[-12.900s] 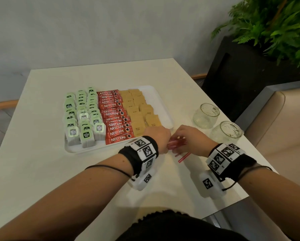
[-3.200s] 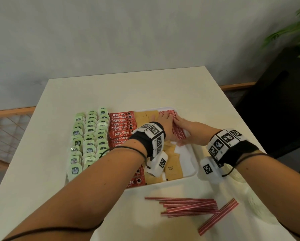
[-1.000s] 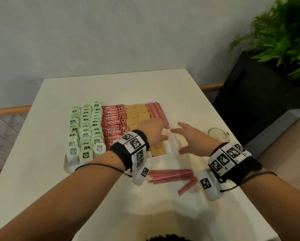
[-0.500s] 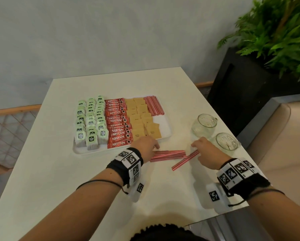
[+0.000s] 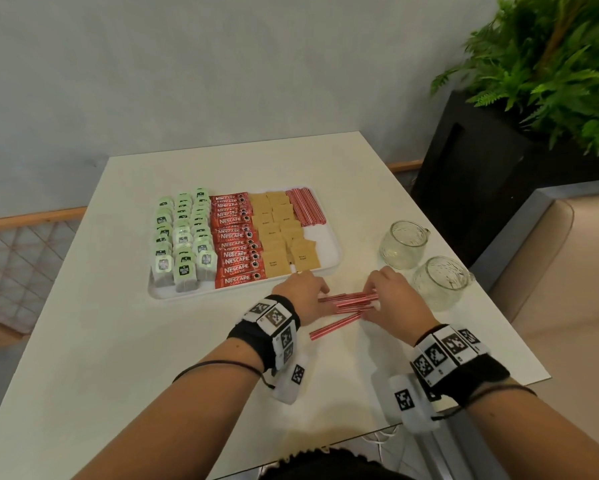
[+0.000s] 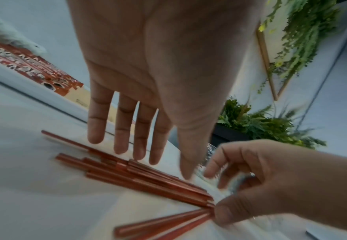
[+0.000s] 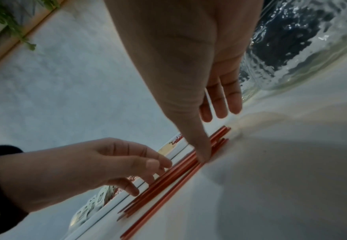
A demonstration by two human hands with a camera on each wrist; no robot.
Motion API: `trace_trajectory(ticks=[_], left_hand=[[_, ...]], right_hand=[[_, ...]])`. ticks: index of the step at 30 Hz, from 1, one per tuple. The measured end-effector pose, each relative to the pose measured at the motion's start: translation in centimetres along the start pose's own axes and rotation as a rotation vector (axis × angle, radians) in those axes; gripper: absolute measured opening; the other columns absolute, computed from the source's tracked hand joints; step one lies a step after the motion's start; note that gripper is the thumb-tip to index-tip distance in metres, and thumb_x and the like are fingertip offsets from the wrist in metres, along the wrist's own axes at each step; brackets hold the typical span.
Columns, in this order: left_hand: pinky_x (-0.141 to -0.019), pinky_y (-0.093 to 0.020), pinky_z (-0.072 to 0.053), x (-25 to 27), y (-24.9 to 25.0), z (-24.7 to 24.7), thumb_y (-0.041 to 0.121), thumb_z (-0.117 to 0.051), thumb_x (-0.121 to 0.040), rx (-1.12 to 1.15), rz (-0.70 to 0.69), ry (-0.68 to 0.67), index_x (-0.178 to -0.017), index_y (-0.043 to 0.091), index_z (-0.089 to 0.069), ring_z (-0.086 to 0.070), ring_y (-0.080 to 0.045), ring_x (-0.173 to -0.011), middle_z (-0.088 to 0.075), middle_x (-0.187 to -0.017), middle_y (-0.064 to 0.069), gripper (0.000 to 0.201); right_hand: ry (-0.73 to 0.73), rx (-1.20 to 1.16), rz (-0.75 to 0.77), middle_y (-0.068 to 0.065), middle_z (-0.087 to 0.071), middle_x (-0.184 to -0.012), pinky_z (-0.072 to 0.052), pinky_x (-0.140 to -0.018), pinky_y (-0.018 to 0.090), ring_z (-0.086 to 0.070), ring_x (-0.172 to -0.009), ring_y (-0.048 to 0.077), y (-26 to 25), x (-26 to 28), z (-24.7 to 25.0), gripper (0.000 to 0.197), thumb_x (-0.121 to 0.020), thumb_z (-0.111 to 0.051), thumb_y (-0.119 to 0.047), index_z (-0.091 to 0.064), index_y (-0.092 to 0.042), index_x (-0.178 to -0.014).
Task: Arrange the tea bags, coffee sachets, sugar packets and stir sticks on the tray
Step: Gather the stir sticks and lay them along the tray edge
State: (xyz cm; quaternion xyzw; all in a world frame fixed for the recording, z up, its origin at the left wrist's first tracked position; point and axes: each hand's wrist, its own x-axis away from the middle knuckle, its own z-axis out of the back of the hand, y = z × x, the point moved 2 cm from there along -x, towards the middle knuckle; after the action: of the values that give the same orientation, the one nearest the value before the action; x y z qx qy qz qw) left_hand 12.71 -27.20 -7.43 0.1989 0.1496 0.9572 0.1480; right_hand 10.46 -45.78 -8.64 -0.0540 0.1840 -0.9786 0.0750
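A white tray (image 5: 336, 252) holds green tea bags (image 5: 183, 233), red coffee sachets (image 5: 235, 244), brown sugar packets (image 5: 280, 233) and a row of red stir sticks (image 5: 305, 207) at its back right. Loose stir sticks (image 5: 346, 301) lie on the table in front of the tray. My left hand (image 5: 320, 296) rests with straight fingers on their left end (image 6: 148, 180). At their right end is my right hand (image 5: 374, 299), its thumb (image 7: 204, 157) pressing on them. One slanted stick (image 5: 336, 326) lies nearer me.
Two empty glass mugs (image 5: 403, 244) (image 5: 438, 282) stand right of the tray, the nearer one close to my right hand. A black planter with ferns (image 5: 551, 64) stands beyond the table's right edge. A beige seat (image 5: 568, 271) is at the right.
Both hands have closed in on the loose stir sticks. The right hand slid left to the bundle's right end. The slanted sticks have swung closer to the bundle.
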Motion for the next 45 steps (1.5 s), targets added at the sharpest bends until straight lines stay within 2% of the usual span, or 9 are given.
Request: trace_trajectory(ticks=[3, 5, 9, 13, 20, 25, 32, 40, 45], left_hand=[[-0.094, -0.040, -0.046, 0.3, 0.6, -0.9, 0.062, -0.069, -0.075, -0.179, -0.030, -0.029, -0.138, 0.023, -0.046, -0.042, -0.021, -0.123, -0.045, -0.131, 0.000, 0.078], [-0.091, -0.041, -0.047, 0.2, 1.1, -1.2, 0.059, -0.071, -0.075, -0.236, -0.059, -0.014, -0.136, 0.020, -0.046, -0.043, -0.023, -0.121, -0.045, -0.130, -0.001, 0.077], [-0.075, -0.034, -0.046, -0.4, 2.8, -0.6, 0.040, -0.066, -0.085, -0.323, -0.124, -0.010, -0.118, 0.014, -0.062, -0.059, -0.026, -0.107, -0.057, -0.115, -0.005, 0.042], [-0.073, -0.034, -0.044, -0.3, 4.0, -0.5, 0.026, -0.060, -0.090, -0.371, -0.104, -0.040, -0.110, 0.011, -0.066, -0.063, -0.030, -0.101, -0.064, -0.111, -0.010, 0.025], [-0.073, -0.035, -0.042, 0.0, 5.6, -0.3, 0.015, -0.058, -0.093, -0.485, -0.175, -0.069, -0.115, 0.004, -0.060, -0.062, -0.033, -0.104, -0.060, -0.115, -0.015, 0.025], [-0.071, -0.034, -0.042, 0.1, 5.3, -0.7, 0.020, -0.063, -0.089, -0.446, -0.170, -0.076, -0.110, 0.005, -0.061, -0.063, -0.032, -0.100, -0.063, -0.112, -0.014, 0.026], [-0.072, -0.034, -0.047, -0.7, 4.8, -1.2, 0.019, -0.066, -0.085, -0.383, -0.176, -0.113, -0.109, 0.003, -0.061, -0.063, -0.031, -0.097, -0.062, -0.109, -0.014, 0.029], [-0.088, -0.037, -0.045, -1.9, 4.1, -2.3, 0.019, -0.062, -0.090, -0.416, -0.202, -0.064, -0.123, 0.003, -0.052, -0.050, -0.031, -0.116, -0.051, -0.124, -0.015, 0.039], [-0.091, -0.037, -0.041, -2.4, 3.2, -2.6, 0.022, -0.057, -0.091, -0.450, -0.241, -0.031, -0.125, 0.006, -0.049, -0.047, -0.031, -0.118, -0.050, -0.126, -0.013, 0.039]], right_hand=[[-0.152, 0.039, 0.112, -0.008, -0.049, -0.122, -0.043, -0.095, 0.035, -0.047, -0.111, 0.015, -0.4, -0.5, 0.0, 0.068, -0.070, -0.082, -0.040, -0.053, -0.027, -0.130], [-0.225, 0.029, 0.149, -0.008, -0.051, -0.122, -0.042, -0.095, 0.035, -0.047, -0.110, 0.016, -0.7, -0.8, -0.2, 0.067, -0.072, -0.080, -0.041, -0.053, -0.030, -0.133], [-0.213, 0.117, 0.193, -0.006, -0.058, -0.109, -0.045, -0.082, 0.031, -0.056, -0.099, 0.016, -1.2, -1.0, -0.3, 0.034, -0.081, -0.073, -0.035, -0.068, -0.030, -0.114], [-0.180, 0.193, 0.168, -0.002, -0.061, -0.099, -0.043, -0.073, 0.029, -0.060, -0.093, 0.019, -1.3, -0.8, -0.7, 0.026, -0.087, -0.066, -0.039, -0.073, -0.026, -0.108], [-0.183, 0.239, 0.133, 0.000, -0.069, -0.091, -0.046, -0.070, 0.030, -0.063, -0.087, 0.021, -1.9, -1.1, 0.1, 0.029, -0.085, -0.065, -0.046, -0.074, -0.020, -0.095], [-0.245, 0.129, 0.114, -0.009, -0.064, -0.079, -0.031, -0.055, 0.019, -0.052, -0.073, 0.010, -1.3, -1.3, 0.6, 0.023, -0.077, -0.076, -0.040, -0.073, -0.023, -0.093], [-0.323, 0.086, 0.082, -0.003, -0.072, -0.085, -0.039, -0.063, 0.023, -0.056, -0.072, 0.012, -1.3, -2.1, 0.6, 0.025, -0.073, -0.080, -0.034, -0.075, -0.022, -0.094], [-0.351, 0.045, 0.065, -0.008, -0.057, -0.057, -0.041, -0.056, 0.026, -0.052, -0.056, 0.010, -1.2, -2.1, 0.0, 0.030, -0.076, -0.077, -0.035, -0.054, -0.029, -0.058], [-0.336, 0.059, 0.061, -0.002, -0.060, -0.064, -0.035, -0.051, 0.022, -0.054, -0.059, 0.014, -1.1, -2.2, -0.5, 0.020, -0.078, -0.073, -0.035, -0.060, -0.025, -0.067]])
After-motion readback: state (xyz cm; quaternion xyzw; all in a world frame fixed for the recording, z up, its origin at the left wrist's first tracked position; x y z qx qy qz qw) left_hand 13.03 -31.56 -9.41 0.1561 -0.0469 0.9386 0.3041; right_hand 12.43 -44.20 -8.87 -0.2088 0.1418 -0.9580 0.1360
